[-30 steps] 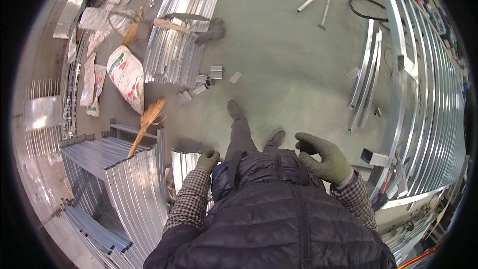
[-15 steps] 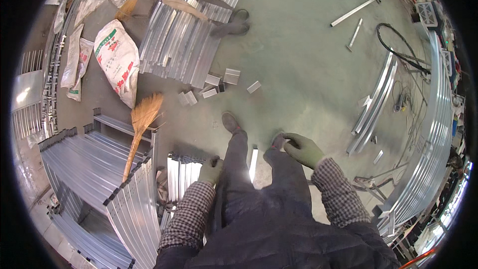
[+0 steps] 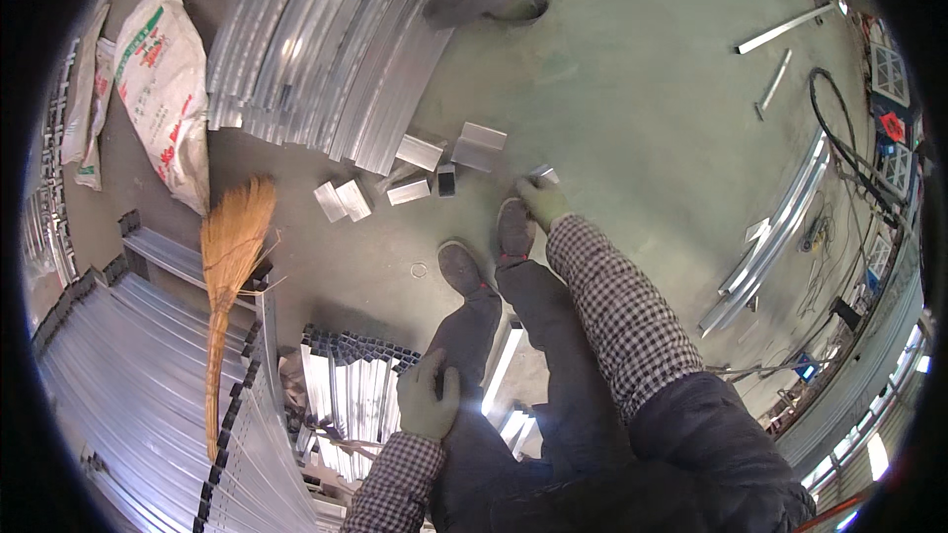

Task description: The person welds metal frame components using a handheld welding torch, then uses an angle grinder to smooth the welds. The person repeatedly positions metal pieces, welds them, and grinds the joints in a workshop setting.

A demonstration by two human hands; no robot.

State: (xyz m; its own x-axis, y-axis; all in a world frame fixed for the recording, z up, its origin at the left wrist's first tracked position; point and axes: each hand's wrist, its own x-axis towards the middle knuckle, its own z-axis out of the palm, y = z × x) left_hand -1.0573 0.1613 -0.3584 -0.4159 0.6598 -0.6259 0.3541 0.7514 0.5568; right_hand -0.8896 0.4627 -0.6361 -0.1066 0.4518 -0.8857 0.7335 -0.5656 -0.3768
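Single head-worn fisheye, looking steeply down at the workshop floor (image 3: pixel 642 69).

Only one view, no second to overlap. Camera sits above the person's own legs and shoes (image 3: pixel 513 227), forearms entering from the lower edge; floor near at centre, aluminium profile stacks (image 3: pixel 336 49) bend toward the dark round rim.

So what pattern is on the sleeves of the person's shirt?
A small black-and-white check, clearest in the head view on the right sleeve reaching down to the floor.

A metal workshop — stacked aluminium profiles (image 3: pixel 326 49), offcuts (image 3: pixel 479 146), a broom (image 3: pixel 229 266) on concrete floor (image 3: pixel 642 69).
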